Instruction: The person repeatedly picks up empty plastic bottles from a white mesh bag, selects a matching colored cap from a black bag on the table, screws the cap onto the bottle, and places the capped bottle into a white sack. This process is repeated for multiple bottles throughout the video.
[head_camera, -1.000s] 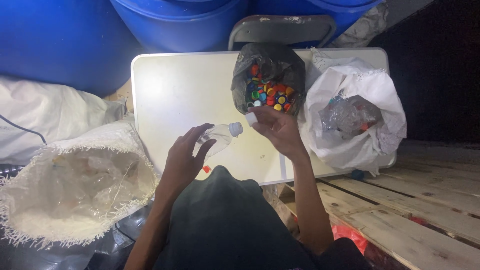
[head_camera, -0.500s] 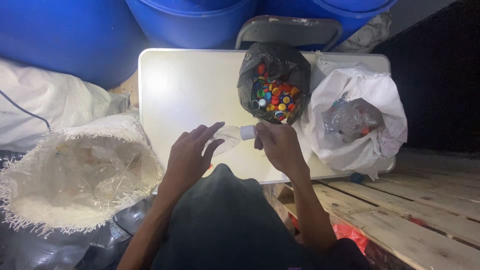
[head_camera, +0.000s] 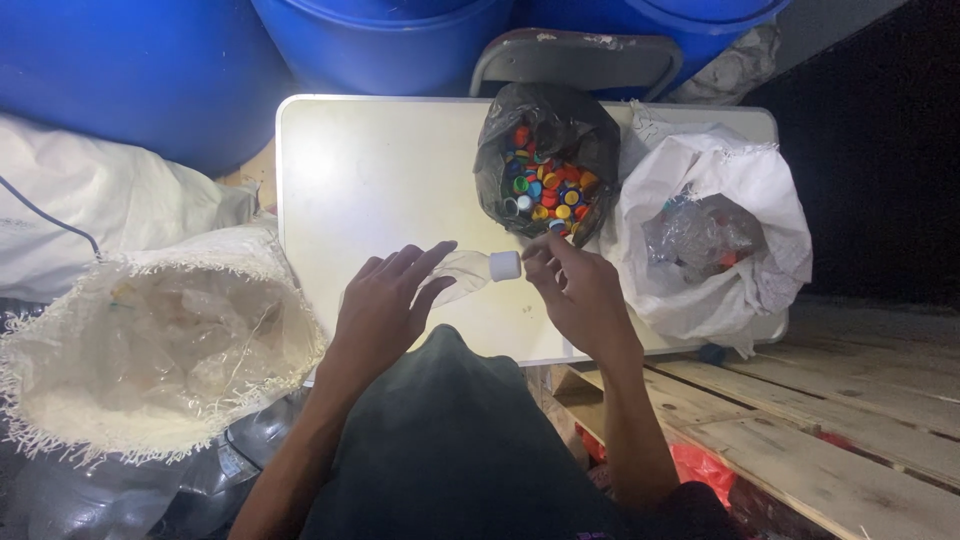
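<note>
Here, a person seen from above works at a white rectangular folding table (head_camera: 380, 170). The left hand (head_camera: 385, 310) wraps around the body of a clear crumpled plastic bottle (head_camera: 462, 275), fingers curled loosely over it, holding it level above the table's near edge. The right hand (head_camera: 575, 290) pinches the bottle's white screw cap (head_camera: 505, 265) between thumb and fingertips; the cap sits on the neck, not yet off. Just beyond the right hand, a black plastic bag of mixed coloured bottle caps (head_camera: 545, 180) stands open and well filled. Beside it, a white woven sack (head_camera: 740, 180) holds clear crushed plastic. A frayed white sack (head_camera: 150, 340) at the left holds more clear plastic.
</note>
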